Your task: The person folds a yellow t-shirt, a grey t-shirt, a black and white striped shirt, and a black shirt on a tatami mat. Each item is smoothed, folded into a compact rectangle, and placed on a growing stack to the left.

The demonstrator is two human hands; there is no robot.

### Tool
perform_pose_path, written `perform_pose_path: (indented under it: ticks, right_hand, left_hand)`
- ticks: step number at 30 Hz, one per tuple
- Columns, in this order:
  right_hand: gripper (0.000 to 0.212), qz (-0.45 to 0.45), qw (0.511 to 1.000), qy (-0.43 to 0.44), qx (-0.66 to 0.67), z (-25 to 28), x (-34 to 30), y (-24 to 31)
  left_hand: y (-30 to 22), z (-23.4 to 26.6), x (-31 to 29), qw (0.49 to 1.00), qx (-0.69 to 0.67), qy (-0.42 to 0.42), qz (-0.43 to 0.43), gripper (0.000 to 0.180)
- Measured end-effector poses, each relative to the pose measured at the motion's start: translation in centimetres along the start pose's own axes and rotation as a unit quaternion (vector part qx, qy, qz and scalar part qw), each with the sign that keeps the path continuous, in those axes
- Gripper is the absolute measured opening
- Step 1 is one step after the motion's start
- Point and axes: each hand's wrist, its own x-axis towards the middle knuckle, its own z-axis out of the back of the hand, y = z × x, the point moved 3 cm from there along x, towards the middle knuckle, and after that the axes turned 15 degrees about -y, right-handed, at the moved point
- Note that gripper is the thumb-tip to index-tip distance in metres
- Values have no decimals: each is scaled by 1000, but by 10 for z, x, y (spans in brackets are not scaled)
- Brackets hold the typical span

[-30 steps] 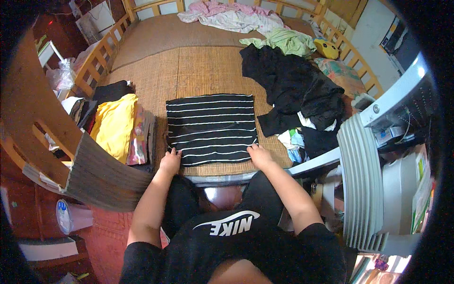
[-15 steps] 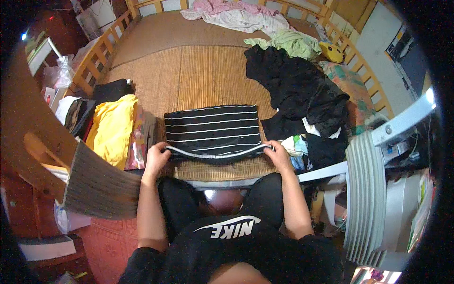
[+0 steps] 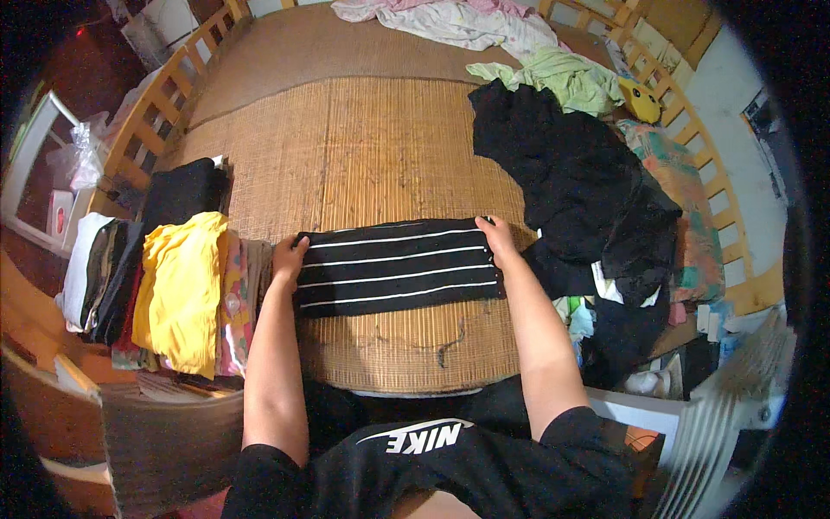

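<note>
A black top with white stripes point(image 3: 393, 272) lies folded into a wide, low rectangle on the woven mat point(image 3: 389, 350). My left hand point(image 3: 290, 258) is closed at its far left corner, thumb on top. At the far right corner my right hand point(image 3: 497, 240) pinches the cloth edge. The fold runs along the far side between both hands, and the stripes go left to right. Both forearms reach forward over the near edge of the mat.
Left of the top stand folded clothes, with a yellow garment point(image 3: 180, 290) and a black one point(image 3: 181, 195). A heap of black clothing point(image 3: 579, 190) spreads to the right. Farther back are a green cloth point(image 3: 566, 82) and a yellow plush toy point(image 3: 640, 99). Wooden rails point(image 3: 173, 91) border the bed.
My hands have carried the near edge of the striped top away from me, folding it to the far side. The top is now a narrower strip. The view has shifted.
</note>
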Motion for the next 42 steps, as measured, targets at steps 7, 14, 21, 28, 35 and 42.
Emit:
perform_pose_path:
  ticks: [7,14,21,28,35,42]
  right_hand:
    - [26,270,913,-161,-262,-1,17,3]
    - [47,425,788,-48,-444,-29,-106,9]
    - [50,391,759,41,-519,-12,-110,-10]
    - [56,428,713,144,-537,-55,-171,-9]
    - [61,366,793,258,-414,-82,-231,-22]
    - [53,0,959,281,29,-82,-186,29]
  left_hand:
    - [10,-11,7,975,155,-100,-121,35]
    - [-5,-1,-61,951,266,-126,-95,62]
    - [13,5,-55,988,127,-70,45,40]
    - [-13,29,-78,980,184,-78,-23,40]
    - [-21,47,-108,931,-232,-31,280,24]
    - [-111,-12,-145,917,-374,45,130,46]
